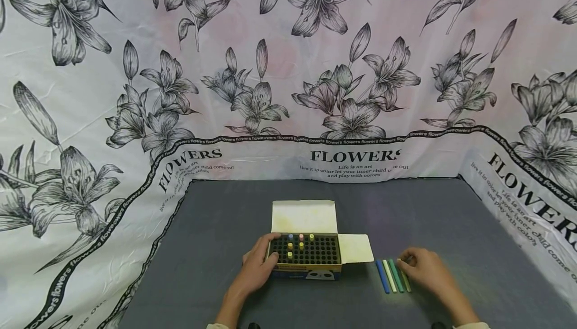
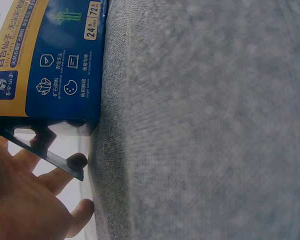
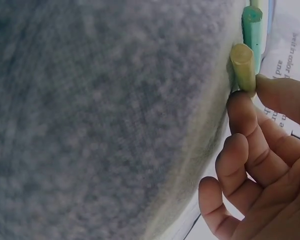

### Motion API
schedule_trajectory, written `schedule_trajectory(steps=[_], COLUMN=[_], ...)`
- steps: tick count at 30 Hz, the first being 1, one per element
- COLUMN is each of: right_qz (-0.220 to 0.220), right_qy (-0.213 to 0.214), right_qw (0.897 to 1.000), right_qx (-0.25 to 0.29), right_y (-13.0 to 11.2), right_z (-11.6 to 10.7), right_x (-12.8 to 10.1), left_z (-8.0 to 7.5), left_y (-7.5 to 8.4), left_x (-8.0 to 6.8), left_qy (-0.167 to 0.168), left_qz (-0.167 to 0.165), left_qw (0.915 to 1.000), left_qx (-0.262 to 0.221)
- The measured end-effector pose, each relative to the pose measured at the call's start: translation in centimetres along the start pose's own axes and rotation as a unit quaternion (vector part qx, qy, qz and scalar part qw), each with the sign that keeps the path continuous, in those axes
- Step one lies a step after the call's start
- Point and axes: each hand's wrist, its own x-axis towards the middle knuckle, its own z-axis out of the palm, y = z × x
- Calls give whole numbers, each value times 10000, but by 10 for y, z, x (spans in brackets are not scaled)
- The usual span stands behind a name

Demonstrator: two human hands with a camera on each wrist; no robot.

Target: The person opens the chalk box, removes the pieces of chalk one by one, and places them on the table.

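Open chalk box (image 1: 306,254) at lower centre – lid flaps out, dark grid tray holding a few sticks. Four chalk sticks (image 1: 393,275) – blue, white, green, olive – side by side lower right.

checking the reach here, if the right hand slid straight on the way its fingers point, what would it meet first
The right hand points left, already touching the yellow-green chalk stick. Going on, it would likely meet the dark green stick lying next in the row, well before the chalk box.
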Motion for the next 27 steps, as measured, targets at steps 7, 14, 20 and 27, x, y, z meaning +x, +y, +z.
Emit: schedule_trajectory(steps=[7,14,20,27], right_qz=[59,90,-112,-1297], right_qy=[-66,56,406,2306], right_qw=[9998,9996,9991,9643], right_qx=[-183,-272,-23,-144], right_y=[-2,-3,-15,-42], right_z=[0,-2,-6,6], right_x=[1,3,3,6], left_z=[0,-1,-2,-1], left_y=[1,2,0,-2], left_x=[0,0,1,1], left_qy=[16,-45,-41,-51], left_qz=[-46,-77,-37,-40], left_qw=[10000,9999,9999,9999], left_qx=[16,-88,-88,-103])
